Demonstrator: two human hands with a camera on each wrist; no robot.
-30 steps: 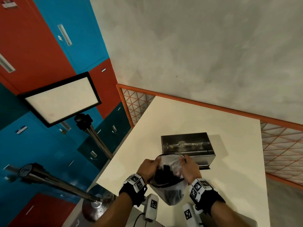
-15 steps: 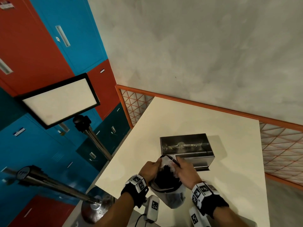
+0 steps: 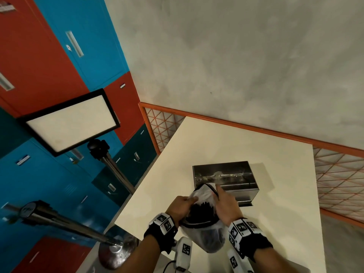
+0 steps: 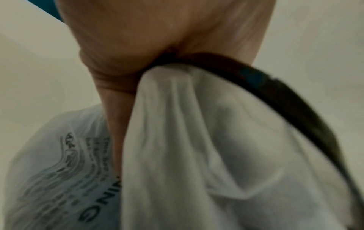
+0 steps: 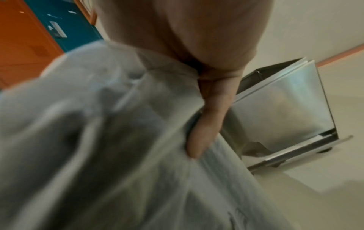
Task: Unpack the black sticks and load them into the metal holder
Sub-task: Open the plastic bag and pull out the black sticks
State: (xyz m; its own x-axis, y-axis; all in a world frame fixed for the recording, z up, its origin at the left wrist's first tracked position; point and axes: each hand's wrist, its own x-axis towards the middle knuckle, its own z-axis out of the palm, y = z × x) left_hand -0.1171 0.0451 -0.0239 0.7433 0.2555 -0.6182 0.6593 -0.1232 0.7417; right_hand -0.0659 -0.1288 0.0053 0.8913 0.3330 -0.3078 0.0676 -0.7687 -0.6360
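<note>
Head view: the left hand (image 3: 180, 206) and right hand (image 3: 224, 203) are pinching the bag (image 3: 204, 232) open above the table (image 3: 236, 142), sticks (image 3: 201, 210) inside, the holder (image 3: 226, 179) just beyond. Lockers (image 3: 49, 56) are lining the room.

Left wrist: fingers (image 4: 110, 74) are clamping the rim.

Right wrist: a finger (image 5: 204, 127) is pressing film; slipping could spill sticks.

The holder (image 3: 226, 179) is shiny brushed metal, mirror-like on its front wall. The bag (image 3: 206, 236) looks like thin, frosted, crinkly plastic, though blur makes this uncertain. The black sticks (image 3: 202, 208) look matt. The table (image 3: 275, 223) is smooth, matt cream.
</note>
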